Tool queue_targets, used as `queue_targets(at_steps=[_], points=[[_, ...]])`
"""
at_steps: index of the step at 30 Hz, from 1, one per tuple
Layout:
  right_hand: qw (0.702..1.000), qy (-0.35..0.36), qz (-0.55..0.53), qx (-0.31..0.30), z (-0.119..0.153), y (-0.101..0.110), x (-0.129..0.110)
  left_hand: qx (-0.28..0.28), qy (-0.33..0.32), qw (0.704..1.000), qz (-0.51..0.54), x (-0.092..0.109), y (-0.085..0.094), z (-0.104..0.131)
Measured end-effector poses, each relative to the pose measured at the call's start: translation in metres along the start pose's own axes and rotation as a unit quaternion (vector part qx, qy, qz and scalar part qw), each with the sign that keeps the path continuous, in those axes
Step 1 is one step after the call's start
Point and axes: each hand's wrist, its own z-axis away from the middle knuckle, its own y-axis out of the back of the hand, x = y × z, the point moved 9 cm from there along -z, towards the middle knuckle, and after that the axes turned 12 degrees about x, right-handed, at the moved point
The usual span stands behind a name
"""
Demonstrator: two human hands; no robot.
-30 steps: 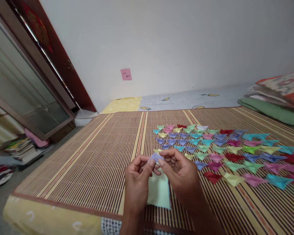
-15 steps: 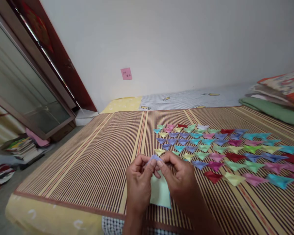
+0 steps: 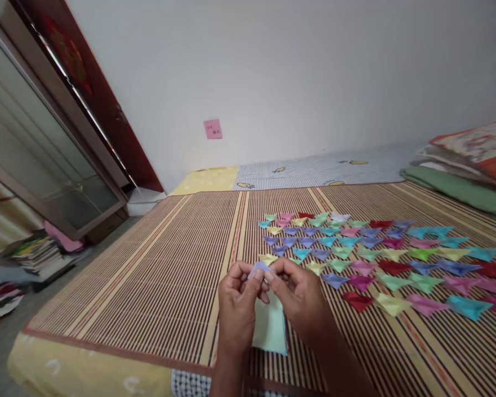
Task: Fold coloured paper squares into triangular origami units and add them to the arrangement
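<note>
Between my two hands is a small folded piece of purple paper (image 3: 259, 267), its peak showing above my thumbs. My left hand (image 3: 240, 300) pinches its left side with thumb and bent fingers. On the other side my right hand (image 3: 296, 292) pinches it the same way, the two thumbs close together. Beneath my hands lies a stack of light green paper sheets (image 3: 269, 328) with a blue edge at its right, partly covered by my fingers. The lower part of the purple paper is hidden behind my thumbs.
Rows of folded paper pieces (image 3: 394, 280) in many colours spread over the striped mat (image 3: 157, 275) to the right. Folded bedding (image 3: 458, 190) is piled at the far right. A pink note (image 3: 213, 129) sticks to the wall. Books (image 3: 37, 253) are stacked at left.
Both hands keep their pinch on the purple paper, with only slight shifts of the fingers. The whole view has moved a little.
</note>
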Motion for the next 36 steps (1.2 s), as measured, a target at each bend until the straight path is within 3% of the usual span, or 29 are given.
queue_targets(at_steps=[3,7,15,20,24,30,36], points=[[1.0,-0.005,-0.006,-0.023,-0.004,0.004,0.003,-0.038,0.016,0.999,-0.021,0.002,-0.001,-0.002],[0.998,0.036,0.042,-0.022,-0.006,0.014,-0.007,-0.021,0.0,0.999,-0.043,0.015,0.007,-0.003],[0.995,0.061,0.063,-0.04,-0.003,0.014,-0.018,-0.038,0.006,0.999,-0.011,0.023,-0.005,0.0],[0.998,0.041,0.034,-0.029,-0.002,0.018,-0.016,-0.047,0.014,0.998,0.03,0.024,-0.012,-0.001],[0.999,0.013,0.022,-0.02,-0.001,0.023,-0.01,-0.059,0.028,0.998,-0.001,0.022,-0.02,0.001],[0.984,0.139,0.089,0.062,-0.004,0.039,-0.034,-0.035,-0.026,0.993,-0.105,0.023,-0.019,-0.001],[0.973,0.204,0.091,0.066,-0.001,0.036,-0.051,-0.048,-0.106,0.974,-0.196,0.032,-0.022,0.004]])
